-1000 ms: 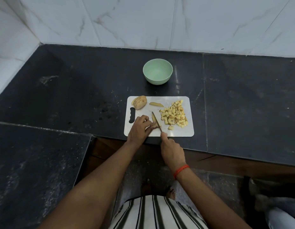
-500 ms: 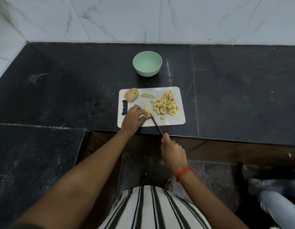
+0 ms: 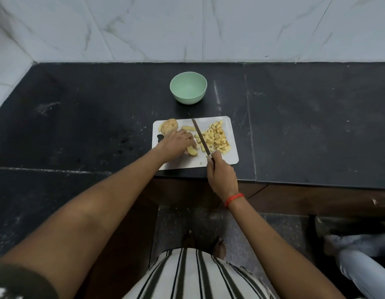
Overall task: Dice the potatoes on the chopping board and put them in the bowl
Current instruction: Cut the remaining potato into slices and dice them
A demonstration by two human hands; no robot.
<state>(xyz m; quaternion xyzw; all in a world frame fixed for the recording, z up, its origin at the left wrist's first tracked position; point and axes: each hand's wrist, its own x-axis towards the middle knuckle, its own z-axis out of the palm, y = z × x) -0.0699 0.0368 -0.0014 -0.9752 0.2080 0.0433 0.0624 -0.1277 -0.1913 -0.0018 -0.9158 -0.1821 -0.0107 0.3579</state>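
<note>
A white chopping board (image 3: 230, 157) lies at the counter's front edge. A pile of diced potato (image 3: 216, 139) covers its right part. A sliced potato half (image 3: 169, 127) sits at the board's far left corner, with one loose wedge (image 3: 187, 127) beside it. My left hand (image 3: 177, 144) holds potato strips (image 3: 41, 151) down on the board. My right hand (image 3: 221, 175) grips the knife (image 3: 201, 138) by its handle, and the blade lies along the left side of the dice pile, pointing away from me. The pale green bowl (image 3: 188, 87) stands empty behind the board.
The black stone counter (image 3: 316, 126) runs left and right, with white marble wall tiles (image 3: 187, 29) behind it. A lower black slab (image 3: 47, 201) is at my left. Another person's leg (image 3: 360, 260) shows at the bottom right on the floor.
The knife has swung from the board's near edge up and forward, so its blade now lies against the dice pile. My left hand has shifted slightly toward the board's far left.
</note>
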